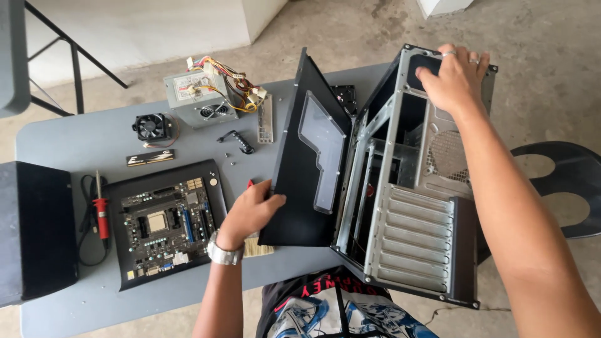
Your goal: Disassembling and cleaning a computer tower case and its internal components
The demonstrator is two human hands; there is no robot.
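A metal computer case (pixel 413 213) lies tilted on the right end of the grey table (pixel 75 141), its rear panel facing up. My right hand (pixel 454 78) grips the case's far top corner. My left hand (pixel 249 213), with a silver wristwatch, holds the lower edge of the black side panel (pixel 313 163), which has a clear window and stands angled away from the case like an open door. A tan brush lies partly hidden under my left wrist.
A motherboard (pixel 164 222) rests on a black mat at the left, with a red-handled tool (pixel 100 209) beside it. Further back are a power supply (pixel 203 94) with coloured cables, a small fan (pixel 151 127), a memory stick, a black box (pixel 34 228) and a black chair (pixel 557 188).
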